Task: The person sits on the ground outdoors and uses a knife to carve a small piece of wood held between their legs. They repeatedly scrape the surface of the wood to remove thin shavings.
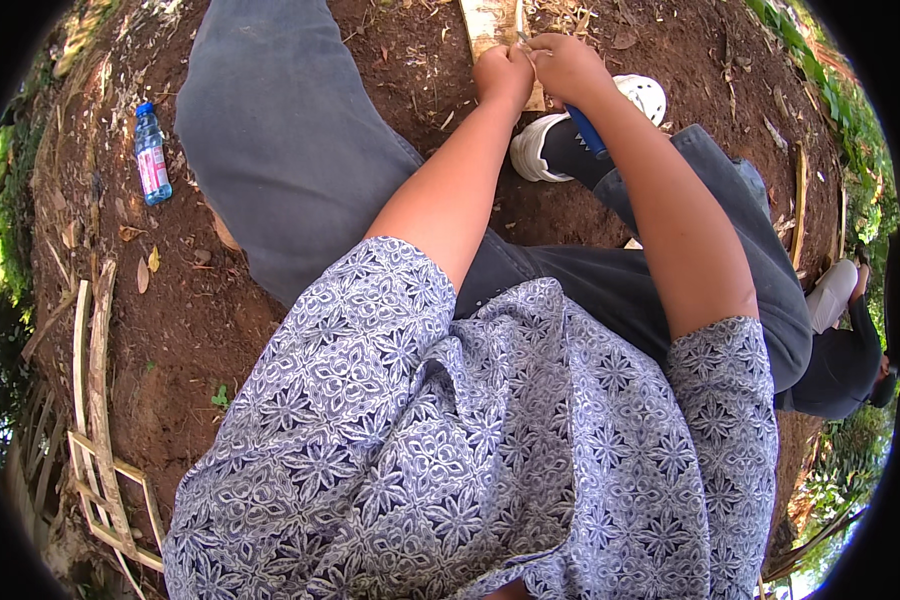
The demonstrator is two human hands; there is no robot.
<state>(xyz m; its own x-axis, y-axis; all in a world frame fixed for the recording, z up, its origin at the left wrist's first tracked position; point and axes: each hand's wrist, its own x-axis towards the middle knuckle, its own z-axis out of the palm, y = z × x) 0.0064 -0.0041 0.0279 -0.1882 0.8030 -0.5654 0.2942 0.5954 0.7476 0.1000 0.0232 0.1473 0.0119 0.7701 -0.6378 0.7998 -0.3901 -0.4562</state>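
Note:
I sit on bare reddish soil with my legs in grey trousers stretched forward. A pale split bamboo piece point(492, 22) lies on the ground ahead, near the top edge. My left hand point(504, 72) is closed around its near end. My right hand point(567, 65) is right beside it, touching the same end and gripping a tool with a blue handle point(587, 130) that runs back under my wrist. The blade is hidden between the hands. My white clog point(545, 140) rests just below the hands.
A clear plastic water bottle point(151, 155) with a blue cap lies on the soil at the left. Woven bamboo strips point(95, 420) lie at the lower left. Another person point(840, 350) in dark clothes crouches at the right edge. Dry leaves and greenery ring the ground.

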